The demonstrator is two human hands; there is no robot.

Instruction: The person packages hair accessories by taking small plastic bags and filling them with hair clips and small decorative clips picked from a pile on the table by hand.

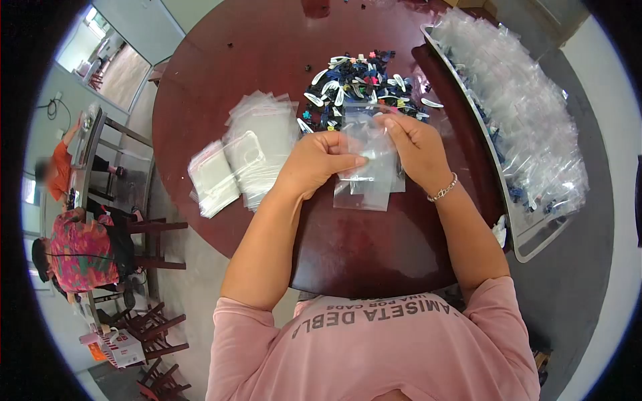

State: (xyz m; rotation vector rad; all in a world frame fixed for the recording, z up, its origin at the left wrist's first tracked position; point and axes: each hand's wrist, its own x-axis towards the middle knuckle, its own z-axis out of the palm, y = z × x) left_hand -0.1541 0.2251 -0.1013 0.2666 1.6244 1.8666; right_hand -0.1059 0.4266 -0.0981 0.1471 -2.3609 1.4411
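Over the near side of the round table I hold a clear plastic bag (362,196) in front of me. My left hand (313,162) is closed, its thumb and fingers pinching the bag's left side. The fingers of my right hand (420,151), a bracelet at its wrist, are closed on the bag's upper right part. Whether something lies inside the bag is hard to make out. Just beyond both hands lies a heap of hair clips (364,85), white, black and dark blue with small coloured pieces. Left of my left hand are stacked flat clear bags (271,150).
A smaller stack of bags (215,179) lies further left on the dark red table (200,87). To the right, a metal tray (528,248) carries a high heap of filled plastic bags (511,100). Two people (83,250) sit at another table on the far left, near wooden stools (150,327).
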